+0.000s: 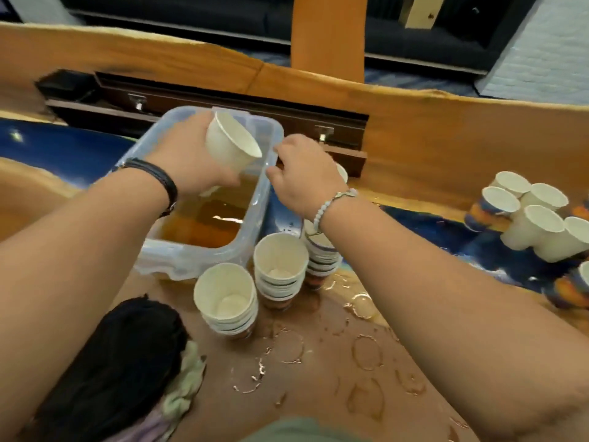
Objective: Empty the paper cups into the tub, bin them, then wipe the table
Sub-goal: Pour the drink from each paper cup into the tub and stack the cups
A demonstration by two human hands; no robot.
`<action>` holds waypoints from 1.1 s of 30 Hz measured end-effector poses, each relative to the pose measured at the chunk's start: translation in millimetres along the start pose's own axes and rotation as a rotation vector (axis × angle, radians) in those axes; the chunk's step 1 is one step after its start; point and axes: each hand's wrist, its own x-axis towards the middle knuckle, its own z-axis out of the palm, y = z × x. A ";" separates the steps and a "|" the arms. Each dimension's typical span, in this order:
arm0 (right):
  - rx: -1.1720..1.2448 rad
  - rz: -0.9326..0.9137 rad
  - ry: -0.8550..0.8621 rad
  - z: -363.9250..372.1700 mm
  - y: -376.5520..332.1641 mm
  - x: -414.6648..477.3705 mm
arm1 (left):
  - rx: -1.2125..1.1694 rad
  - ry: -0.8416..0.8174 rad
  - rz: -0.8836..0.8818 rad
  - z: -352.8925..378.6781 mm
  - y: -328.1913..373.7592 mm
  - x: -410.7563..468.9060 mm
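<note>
head view: left hand fingers curl round a tipped paper cup over the tub; right hand grip unclear.

This looks like a meeting room in an office. The desk is very big, made of shiny orange wood with blue parts. A long dark slot with small metal catches runs along its middle. A dark sofa sits on grey-blue carpet at the top of the frame. Lots of paper cups stand at the right.
</note>
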 end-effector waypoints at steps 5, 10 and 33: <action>-0.040 0.082 -0.218 32.3 -35.3 6.1 | 0.204 -0.107 -0.075 0.1 -51.7 -3.5; -0.113 0.108 -0.266 47.9 -44.4 3.4 | 0.425 -0.224 -0.068 2.8 -69.5 -6.6; 0.265 0.145 0.170 -45.6 -33.9 -18.7 | 0.177 -0.009 0.293 11.3 6.7 3.5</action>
